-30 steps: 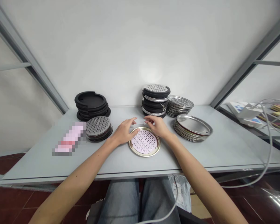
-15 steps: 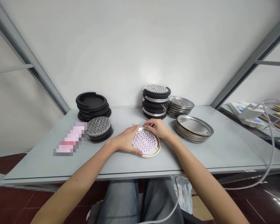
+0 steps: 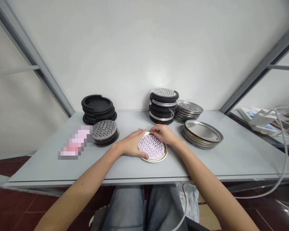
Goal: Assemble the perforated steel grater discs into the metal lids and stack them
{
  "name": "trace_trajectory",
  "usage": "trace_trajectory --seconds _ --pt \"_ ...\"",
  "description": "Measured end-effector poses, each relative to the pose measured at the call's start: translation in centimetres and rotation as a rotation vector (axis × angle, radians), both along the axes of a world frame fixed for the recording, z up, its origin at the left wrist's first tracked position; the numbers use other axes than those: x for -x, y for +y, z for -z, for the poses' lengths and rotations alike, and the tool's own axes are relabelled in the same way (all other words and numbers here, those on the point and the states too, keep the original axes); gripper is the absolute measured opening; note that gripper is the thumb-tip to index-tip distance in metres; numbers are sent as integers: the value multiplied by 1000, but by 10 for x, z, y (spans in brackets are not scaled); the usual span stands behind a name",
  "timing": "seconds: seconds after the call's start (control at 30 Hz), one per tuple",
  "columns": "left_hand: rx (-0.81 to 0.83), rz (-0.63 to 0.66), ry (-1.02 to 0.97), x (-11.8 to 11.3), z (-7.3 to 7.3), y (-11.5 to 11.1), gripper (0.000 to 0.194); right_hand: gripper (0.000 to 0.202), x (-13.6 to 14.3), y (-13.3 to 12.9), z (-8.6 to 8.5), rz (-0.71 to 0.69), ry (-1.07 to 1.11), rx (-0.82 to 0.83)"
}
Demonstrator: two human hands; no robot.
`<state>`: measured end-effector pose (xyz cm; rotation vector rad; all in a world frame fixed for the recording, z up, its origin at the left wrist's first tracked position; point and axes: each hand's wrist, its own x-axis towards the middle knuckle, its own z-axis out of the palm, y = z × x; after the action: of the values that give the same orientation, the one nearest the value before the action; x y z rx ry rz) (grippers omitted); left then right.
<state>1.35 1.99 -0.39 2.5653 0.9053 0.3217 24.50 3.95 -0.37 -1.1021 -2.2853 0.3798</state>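
Observation:
A pale lilac perforated disc [image 3: 151, 147] lies inside a round metal plate [image 3: 164, 158] with a gold-toned rim, near the table's front edge. My left hand [image 3: 132, 143] curves around the plate's left side, thumb on the near rim and fingers at the far rim. Curled fingers of my right hand [image 3: 164, 133] press together at the far edge of the disc; whatever they pinch is hidden. Thin dark wire-like ends poke up just beyond both hands, too small to make out.
Black rings [image 3: 98, 109] are stacked at back left, behind perforated metal discs [image 3: 104, 129]. A mixed stack [image 3: 162, 106] stands at the back middle, beside rimmed discs [image 3: 188, 110] and metal plates [image 3: 202, 134]. A white cable [image 3: 283, 160] hangs at right.
The whole view has shifted slightly, so everything sits a little further right. My right fingertips have edged onto the disc's far edge; my left hand keeps its hold on the plate.

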Motion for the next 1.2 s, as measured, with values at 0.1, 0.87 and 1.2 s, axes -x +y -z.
trace_trajectory --seconds 0.1,0.87,1.2 --pt "0 3 6 0 -1 -2 111 15 0 -1 0 -13 -14 -4" --pt "44 -22 83 -2 -7 -7 119 12 9 -6 2 146 -224 -71" --pt "-17 11 42 -3 -6 -8 111 13 8 -9 -2 212 -284 -62"
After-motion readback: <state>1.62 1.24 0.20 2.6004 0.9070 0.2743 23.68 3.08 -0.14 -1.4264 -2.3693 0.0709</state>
